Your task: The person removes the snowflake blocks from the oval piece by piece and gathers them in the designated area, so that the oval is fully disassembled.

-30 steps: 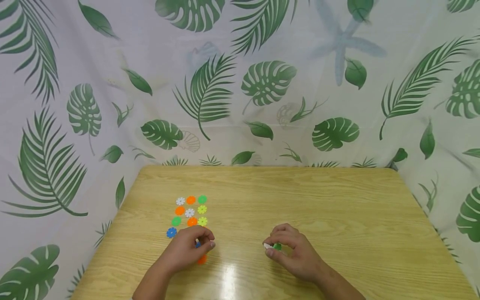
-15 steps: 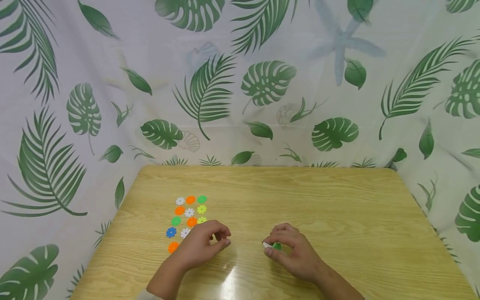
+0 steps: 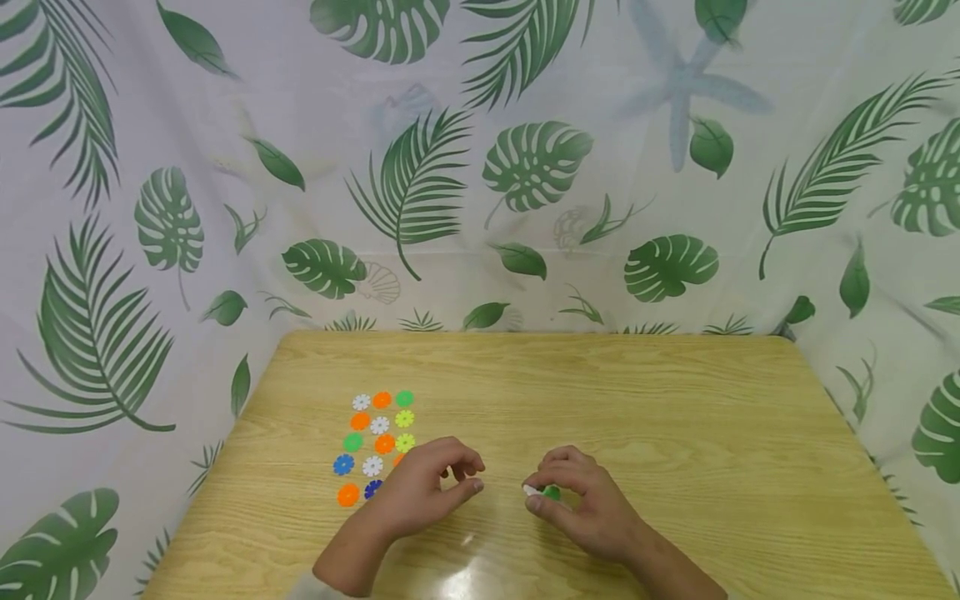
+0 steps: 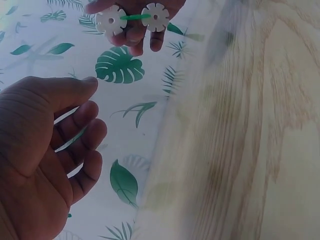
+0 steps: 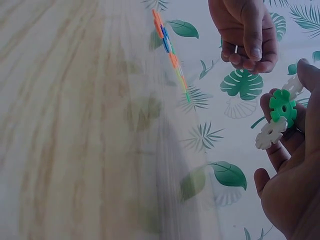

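In the head view my left hand (image 3: 420,493) hovers over the table to the right of the loose notched discs, fingers loosely curled. The left wrist view shows the thumb (image 4: 75,92) apart from the bent fingers, with nothing seen between them. My right hand (image 3: 592,504) pinches a short chain of notched plastic discs. In the right wrist view a green disc (image 5: 283,107) sits between a white disc (image 5: 271,133) and another white one (image 5: 293,86) partly behind the fingers. The left wrist view has the green disc (image 4: 135,17) edge-on, joining both white discs.
Flat discs lie in loose rows at the table's left, among them a blue disc (image 3: 343,465), an orange disc (image 3: 348,495) and a yellow disc (image 3: 405,418). My left hand covers part of the group. A leaf-print cloth (image 3: 517,275) hangs behind the wooden table (image 3: 675,400).
My left hand has moved right, away from the rows of discs, uncovering a white, an orange and a dark blue disc. The right hand with its chain has barely moved.
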Tool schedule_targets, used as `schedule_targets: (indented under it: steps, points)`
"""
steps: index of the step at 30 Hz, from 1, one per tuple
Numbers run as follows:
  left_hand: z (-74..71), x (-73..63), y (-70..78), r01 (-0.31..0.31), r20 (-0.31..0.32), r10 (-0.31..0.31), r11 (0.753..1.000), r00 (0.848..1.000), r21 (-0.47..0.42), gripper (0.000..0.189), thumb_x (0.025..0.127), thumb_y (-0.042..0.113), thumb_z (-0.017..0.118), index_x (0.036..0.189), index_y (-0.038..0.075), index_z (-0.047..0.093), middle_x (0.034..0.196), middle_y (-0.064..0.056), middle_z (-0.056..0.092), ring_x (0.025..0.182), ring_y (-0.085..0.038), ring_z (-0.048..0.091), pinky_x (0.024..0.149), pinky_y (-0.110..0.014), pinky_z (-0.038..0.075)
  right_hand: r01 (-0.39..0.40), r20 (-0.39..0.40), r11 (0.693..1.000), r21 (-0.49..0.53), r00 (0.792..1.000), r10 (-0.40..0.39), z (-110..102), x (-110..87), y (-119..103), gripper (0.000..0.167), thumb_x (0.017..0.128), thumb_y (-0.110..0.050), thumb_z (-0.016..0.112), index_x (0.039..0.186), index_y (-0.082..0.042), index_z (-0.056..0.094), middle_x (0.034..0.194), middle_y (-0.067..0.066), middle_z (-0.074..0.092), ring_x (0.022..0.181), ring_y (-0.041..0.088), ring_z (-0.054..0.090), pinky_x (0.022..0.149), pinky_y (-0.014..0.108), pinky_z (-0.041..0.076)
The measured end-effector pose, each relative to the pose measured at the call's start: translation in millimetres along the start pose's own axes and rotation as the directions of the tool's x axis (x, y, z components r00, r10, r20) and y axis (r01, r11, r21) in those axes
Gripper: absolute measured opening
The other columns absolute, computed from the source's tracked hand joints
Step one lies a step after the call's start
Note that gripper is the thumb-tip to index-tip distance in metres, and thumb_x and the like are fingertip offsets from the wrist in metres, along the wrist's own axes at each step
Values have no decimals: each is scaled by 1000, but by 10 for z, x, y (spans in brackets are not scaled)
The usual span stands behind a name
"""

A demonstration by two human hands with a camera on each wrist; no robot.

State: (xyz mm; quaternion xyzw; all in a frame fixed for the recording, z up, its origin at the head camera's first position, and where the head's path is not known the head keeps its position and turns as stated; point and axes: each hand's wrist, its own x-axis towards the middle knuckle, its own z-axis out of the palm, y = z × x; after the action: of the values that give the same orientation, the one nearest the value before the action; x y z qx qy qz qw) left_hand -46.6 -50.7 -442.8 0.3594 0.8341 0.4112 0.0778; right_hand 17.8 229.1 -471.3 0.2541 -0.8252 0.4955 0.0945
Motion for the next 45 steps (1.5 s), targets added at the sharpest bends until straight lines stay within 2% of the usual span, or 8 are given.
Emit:
schedule_targets:
  steps: [5, 9, 14, 17, 23, 27, 35, 45]
  points:
    - [27, 53, 45, -46, -11, 46, 999, 999, -1, 17, 97, 23, 76, 110, 31, 68, 105, 10, 69, 92, -5, 62, 81, -38, 55, -9, 2, 1000, 4, 1000, 9, 13, 1, 2, 16, 96, -18, 76, 106, -31, 76, 106, -8, 63, 102, 13, 56, 86, 36, 49]
    - [64, 80, 72, -83, -32, 83, 997, 996, -6, 19, 95, 21, 77, 110, 29, 69, 105, 8, 70, 91, -7, 63, 80, -36, 55, -2, -2, 1000, 3, 1000, 2, 26, 6, 8, 16, 96, -18, 76, 106, -31, 76, 105, -8, 64, 103, 14, 56, 86, 36, 48]
    - [123, 86, 117, -91, -25, 91, 995, 996, -39, 19, 96, 22, 77, 112, 29, 69, 107, 10, 69, 92, -8, 63, 82, -31, 54, -4, 4, 1000, 13, 1000, 3, 35, -1, 0, 17, 96, -18, 76, 106, -32, 75, 106, -9, 64, 103, 15, 56, 86, 36, 48]
    - [175, 85, 124, -107, -19, 106, 993, 994, -53, 19, 97, 25, 77, 113, 29, 68, 108, 12, 67, 92, -7, 61, 82, -31, 54, 23, 11, 1000, 17, 1000, -23, 54, -2, 2, 12, 96, -17, 76, 104, -27, 76, 104, -9, 64, 102, 16, 56, 87, 37, 47]
    - [258, 111, 149, -187, -24, 186, 980, 982, -69, 20, 97, 29, 76, 114, 21, 71, 109, 11, 67, 91, -7, 61, 79, -35, 56, 63, 18, 998, 21, 998, -63, 87, 4, 9, 13, 96, -16, 76, 103, -27, 76, 99, -11, 65, 102, 17, 56, 88, 37, 47]
    - [281, 134, 178, -201, -20, 200, 977, 980, -77, 18, 97, 29, 76, 113, 22, 72, 108, 12, 66, 91, -8, 60, 78, -38, 56, 61, 22, 998, 16, 998, -61, 98, 5, 4, 14, 96, -17, 76, 103, -29, 76, 100, -11, 64, 103, 16, 57, 88, 38, 46]
    - [310, 145, 194, -259, -40, 256, 962, 966, -88, 12, 96, 21, 78, 107, 21, 76, 105, 12, 64, 90, -12, 62, 77, -30, 57, 35, 29, 999, 5, 999, -35, 103, 6, -10, 17, 97, -19, 76, 108, -31, 77, 100, -13, 64, 105, 15, 57, 89, 40, 46]
    - [340, 140, 185, -262, -37, 260, 964, 965, -52, 10, 94, 14, 80, 101, 20, 78, 101, 10, 63, 89, -12, 64, 79, -30, 58, 56, 33, 998, 19, 998, -57, 119, 10, -8, 16, 97, -18, 75, 108, -30, 77, 97, -14, 66, 104, 14, 57, 91, 40, 44]
